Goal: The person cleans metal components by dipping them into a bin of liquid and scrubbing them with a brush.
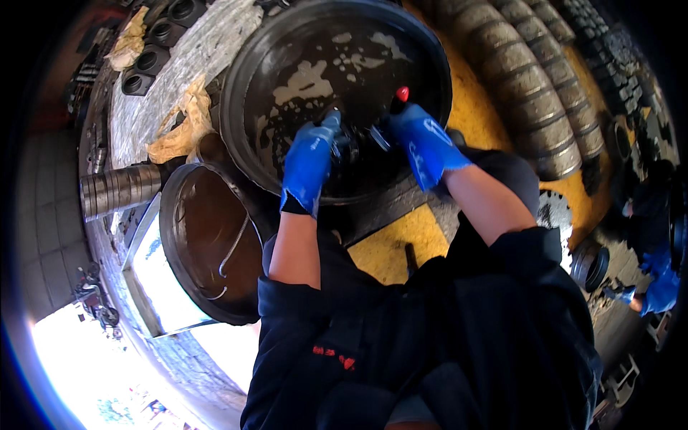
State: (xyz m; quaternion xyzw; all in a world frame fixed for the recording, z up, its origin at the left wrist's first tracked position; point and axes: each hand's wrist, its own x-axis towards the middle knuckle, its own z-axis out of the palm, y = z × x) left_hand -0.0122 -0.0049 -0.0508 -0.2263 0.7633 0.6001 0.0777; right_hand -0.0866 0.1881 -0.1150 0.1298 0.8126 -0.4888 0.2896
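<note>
A wide round black basin (231, 118) holds dark liquid with pale foam patches on its surface. Both my hands, in blue gloves, are over its near part. My left hand (312, 154) is closed round a dark, wet metal part (349, 149), whose shape is mostly lost against the liquid. In my right hand (424, 140) is a tool with a red-tipped dark handle (403, 94); the handle points away from me. A flat silvery piece (380, 137) of this tool shows beside the glove, facing the metal part. Its working end is too dark to make out.
A second round tub (208, 236) with brown liquid and a bent wire hook (235, 247) stands at near left. Tan rags (185, 122) and a ribbed metal cylinder (122, 192) lie left. Stacked ringed cylinders (516, 93) fill the right. Another person's blue-gloved hand (622, 294) is far right.
</note>
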